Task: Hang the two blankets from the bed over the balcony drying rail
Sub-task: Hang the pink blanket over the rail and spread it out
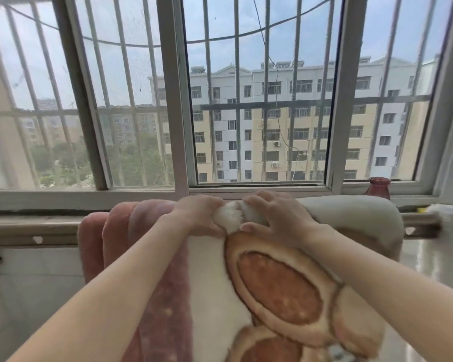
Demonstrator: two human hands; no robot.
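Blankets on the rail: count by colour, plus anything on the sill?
Pink blanket: 1
Cream blanket with orange ovals: 1, bunched top edge in the grip of left hand and right hand
Dark red vase on sill: 1
Total: 3

I see the drying rail (29, 229) running left to right below the window, its bare wooden stretch showing at the left and again at the far right. A pink blanket (107, 231) hangs folded over it, left of centre. Just beside it, touching, a cream blanket (351, 212) with orange ovals drapes over the rail toward the right. Both my hands grip a bunched white fold at the top of that cream blanket: left hand (196, 214), right hand (275, 218).
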